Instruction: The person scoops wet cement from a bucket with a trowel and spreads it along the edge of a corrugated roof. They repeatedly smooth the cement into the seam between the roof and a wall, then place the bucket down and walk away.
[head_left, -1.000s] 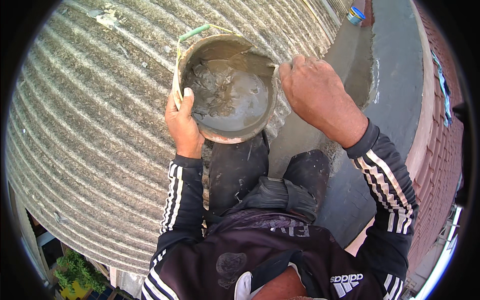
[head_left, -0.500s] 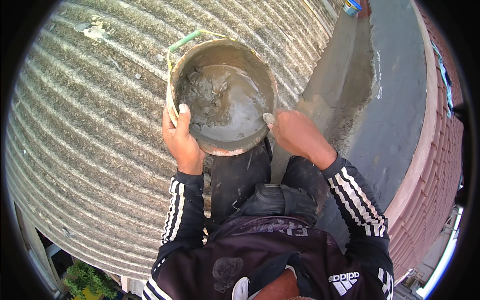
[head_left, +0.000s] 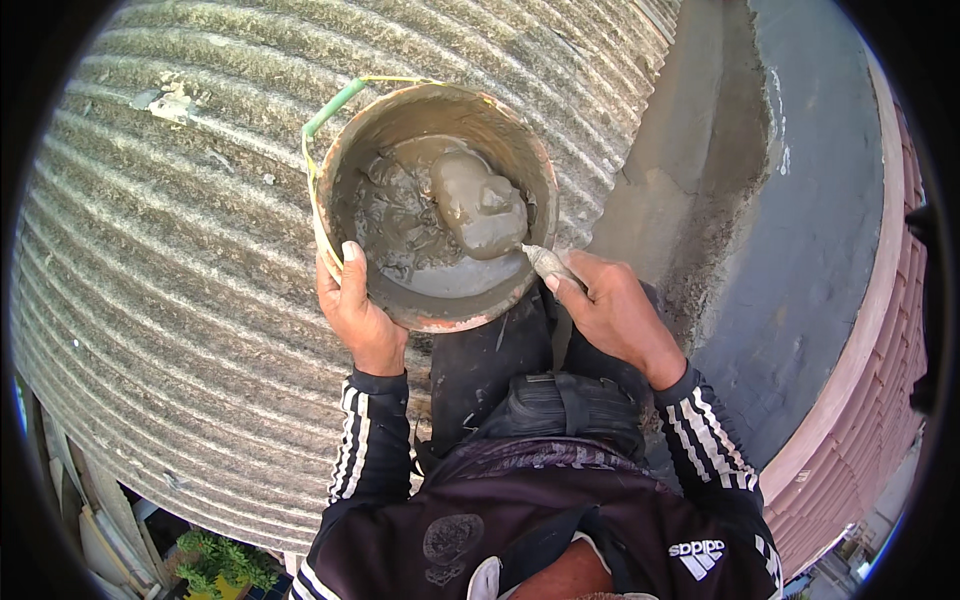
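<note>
Watching from afar, I see corrugated roofing [head_left: 180, 300] across the left. The left hand [head_left: 362, 318] grips the bucket [head_left: 430, 110] by its left side, thumb on the rim, just in front of the dark trousers [head_left: 490, 370]. Inside lies wet grey mortar [head_left: 395, 215], with a raised lump [head_left: 475, 205] right of middle. The right hand [head_left: 620, 312] is closed around a mortar-smeared tool handle [head_left: 545, 262] at the bucket's right rim; its far end I cannot make out. Beyond run a dark grey strip [head_left: 810, 250] and reddish tiles [head_left: 860, 440].

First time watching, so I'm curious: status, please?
Left hand holding bucket. Right hand gripping caked tool handle. Wet grey mix inside, heaped near handle. Green bail grip off left, not across opening.
</note>
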